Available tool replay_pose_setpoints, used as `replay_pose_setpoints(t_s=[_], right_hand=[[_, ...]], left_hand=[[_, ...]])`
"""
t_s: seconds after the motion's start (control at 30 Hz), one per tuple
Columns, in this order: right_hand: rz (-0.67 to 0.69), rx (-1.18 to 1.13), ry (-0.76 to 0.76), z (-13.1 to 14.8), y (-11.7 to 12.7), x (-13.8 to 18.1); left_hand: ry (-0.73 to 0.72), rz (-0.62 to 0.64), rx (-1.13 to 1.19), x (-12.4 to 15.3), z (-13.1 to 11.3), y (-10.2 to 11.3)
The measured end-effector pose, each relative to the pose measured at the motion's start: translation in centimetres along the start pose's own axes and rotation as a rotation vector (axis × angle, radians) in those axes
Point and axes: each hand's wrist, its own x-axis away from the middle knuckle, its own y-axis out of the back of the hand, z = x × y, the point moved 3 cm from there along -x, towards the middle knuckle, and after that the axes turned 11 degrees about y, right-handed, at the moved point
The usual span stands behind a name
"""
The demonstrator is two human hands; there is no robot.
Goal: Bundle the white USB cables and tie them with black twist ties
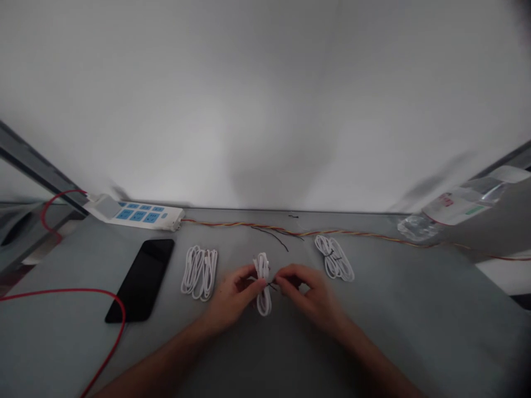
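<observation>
Over the smooth grey desk [398,315], the left hand [235,294] has its fingers clamped on a slim, upright coil of white cable [263,268]. Right of it, the fingers of the right hand [310,293] pinch a wiry black twist tie [271,285] at the coil's middle. A flattened looped cable bundle [199,273] lies left, near a glossy rectangular smartphone [141,279]; a black-tied oval cable bundle [334,258] lies right.

Left grip [232,298] hides part of the coiled white cable bundle [264,307]; the thin black tie [271,285] vanishes into a blurred right grip [311,292]; the smooth red cable [83,289] slips off the left and bottom edges!
</observation>
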Motion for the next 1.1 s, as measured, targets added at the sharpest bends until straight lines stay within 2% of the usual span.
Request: replay_pose_setpoints(t_s=[0.1, 0.23, 0.47, 0.67, 0.83, 0.97, 1.1], right_hand=[[0.007, 0.06, 0.024, 0.0, 0.1, 0.0], [0.047, 0.235, 0.148, 0.4, -0.6, 0.2], [0.007, 0.476, 0.232, 0.9, -2.0, 1.0], [0.003, 0.589, 0.219, 0.9, -1.7, 0.9], [0.051, 0.347, 0.003, -0.3, -0.4, 0.1], [0.096, 0.167, -0.076, -0.9, 0.3, -0.3], [0.114, 0.146, -0.07, -0.8, 0.2, -0.3]], left_hand=[[-0.008, 0.008, 0.067, -0.2, 0.3, 0.1], [-0.017, -0.05, 0.128, -0.5, 0.5, 0.0], [-0.024, -0.217, -0.015, -0.3, 0.0, -0.1], [-0.027, -0.288, -0.243, 0.0, 0.1, 0.0], [-0.083, -0.198, -0.354, 0.2, -0.3, -0.1], [-0.033, -0.101, -0.185, -0.2, -0.1, -0.1], [0.084, -0.045, 0.232, -0.6, 0.2, -0.1]])
